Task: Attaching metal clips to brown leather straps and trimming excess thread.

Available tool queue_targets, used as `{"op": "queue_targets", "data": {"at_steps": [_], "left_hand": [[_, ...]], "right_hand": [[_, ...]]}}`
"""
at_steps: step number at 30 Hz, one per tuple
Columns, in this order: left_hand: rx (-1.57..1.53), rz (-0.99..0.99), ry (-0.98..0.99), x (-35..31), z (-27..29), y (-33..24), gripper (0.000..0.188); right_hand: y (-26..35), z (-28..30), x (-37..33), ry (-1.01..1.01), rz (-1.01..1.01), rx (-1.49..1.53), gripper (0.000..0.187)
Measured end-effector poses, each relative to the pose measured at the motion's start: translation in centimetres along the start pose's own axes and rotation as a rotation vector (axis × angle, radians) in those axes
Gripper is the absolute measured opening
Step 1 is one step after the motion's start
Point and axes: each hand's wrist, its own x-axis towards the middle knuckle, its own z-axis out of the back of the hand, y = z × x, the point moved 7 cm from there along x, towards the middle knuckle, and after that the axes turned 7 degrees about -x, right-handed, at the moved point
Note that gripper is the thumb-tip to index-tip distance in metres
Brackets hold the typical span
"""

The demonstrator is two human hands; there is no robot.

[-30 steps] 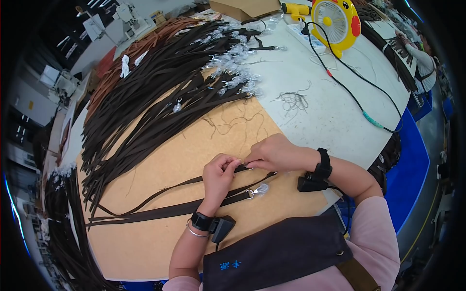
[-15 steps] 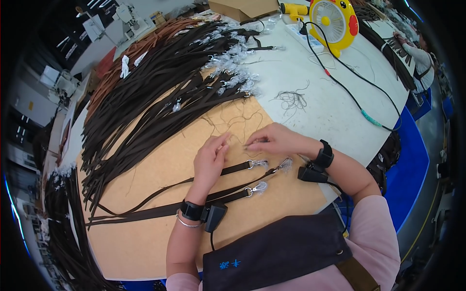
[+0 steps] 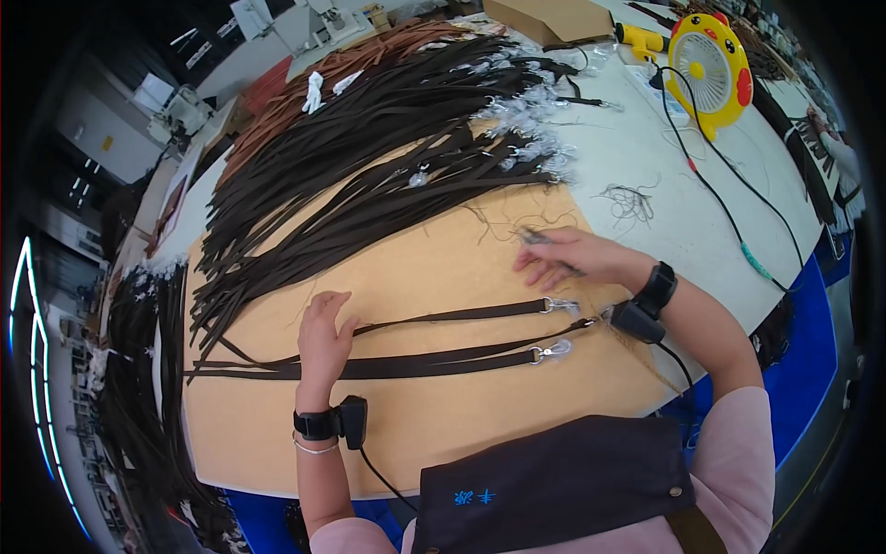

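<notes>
My left hand [image 3: 326, 334] is open over the left part of the tan board [image 3: 443, 245], thumb apart from its fingers and nothing visible in it. Just beside it runs a dark brown strap [image 3: 452, 315]; another strap [image 3: 434, 367] with a metal snap hook [image 3: 554, 350] in clear plastic lies nearer me. Over the board's far right part, my right hand [image 3: 577, 256] is closed on a small slim tool [image 3: 537, 236]. Its tip looks metallic, but motion blur hides its exact kind. Loose threads [image 3: 494, 220] lie close to that hand.
A big heap of dark straps [image 3: 369, 148] with plastic-wrapped hooks fills the far left, with brown straps [image 3: 277, 111] behind. More straps [image 3: 143, 369] hang at the left edge. At far right stand a yellow fan [image 3: 711, 74] with a cable [image 3: 688, 166], a thread tangle [image 3: 629, 203] and a cardboard box [image 3: 549, 20].
My hands have moved apart: the left swung left and opened, the right shifted right, away from the thread between them. The whole view has also turned, shifting the table.
</notes>
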Motion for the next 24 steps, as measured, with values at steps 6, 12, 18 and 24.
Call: {"op": "queue_targets", "data": {"at_steps": [6,12,18,24], "left_hand": [[-0.193,0.111,-0.016,-3.6,0.5,2.7,0.016],[-0.442,0.061,-0.077,-2.9,-1.0,2.6,0.007],[-0.513,0.076,-0.059,-3.9,-1.4,3.7,0.005],[-0.517,0.135,-0.057,-3.9,-0.7,4.7,0.007]], "right_hand": [[5.5,5.0,-1.3,-0.532,0.213,-1.040,0.024],[7.8,-15.7,7.6,-0.050,0.534,-1.049,0.035],[5.6,-18.8,12.1,-0.023,0.580,-0.936,0.025],[6.2,-8.5,9.5,-0.390,0.342,-1.083,0.018]]}}
